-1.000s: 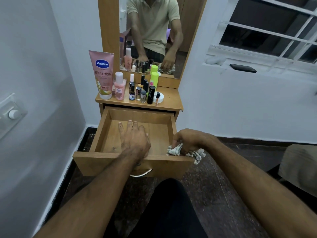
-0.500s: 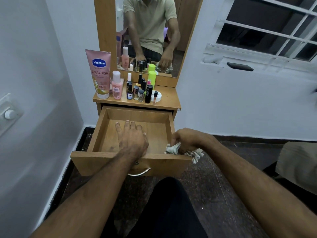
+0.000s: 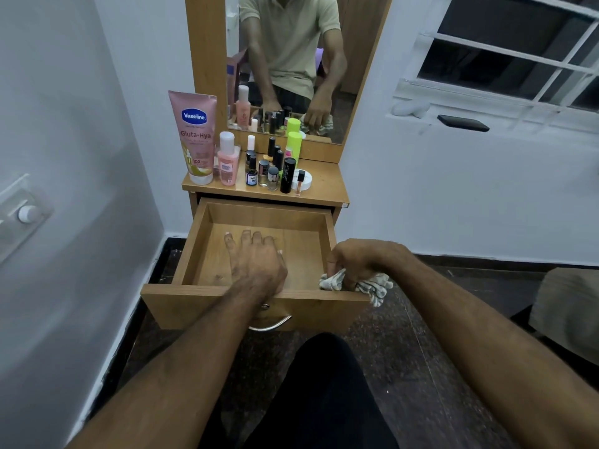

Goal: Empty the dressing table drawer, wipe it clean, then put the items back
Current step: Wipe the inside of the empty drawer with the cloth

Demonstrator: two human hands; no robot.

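Observation:
The wooden drawer [image 3: 194, 244] is pulled out and holds no items. My left hand [image 3: 256, 259] lies flat on the drawer's floor, fingers spread, holding nothing. My right hand [image 3: 356, 262] rests on the drawer's front right corner, closed on a crumpled striped cloth [image 3: 372, 286]. On the table top [image 3: 324, 186] stand a pink Vaseline tube [image 3: 194, 137], a pink bottle [image 3: 227, 163], several small nail polish bottles [image 3: 264, 173], a black tube [image 3: 287, 175], a neon green bottle [image 3: 294, 145] and a white round jar [image 3: 308, 179].
A mirror [image 3: 291, 59] rises behind the table and reflects a person. A white wall with a switch plate [image 3: 22, 215] is close on the left. A window sill at the right carries a black phone [image 3: 463, 123]. My dark-clothed knee [image 3: 324, 384] is below the drawer's metal handle [image 3: 270, 324].
My left hand has slid a little along the drawer floor. The right hand stays on the corner with the cloth. The camera view has shifted slightly.

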